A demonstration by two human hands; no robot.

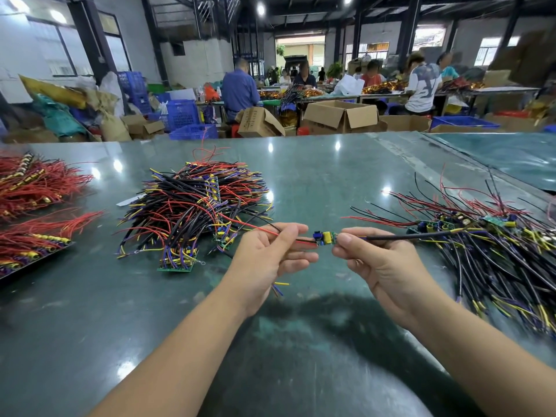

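Both my forearms reach out above the surface [316, 176]. My left grip [270, 254] pinches the red and black leads [305, 241] and my right grip [376, 260] pinches the black cable [406, 236]. The small circuit board [323, 238] hangs in the air between them. The left wire pile [192, 206] and right wire pile [487, 251] flank me, with bare surface beneath and ahead.

One wide-angle camera, worn on the head, looked forward and down over the green table [331, 176], close above the left hand [270, 254] and right hand [382, 263], with the hall [186, 55] far behind.
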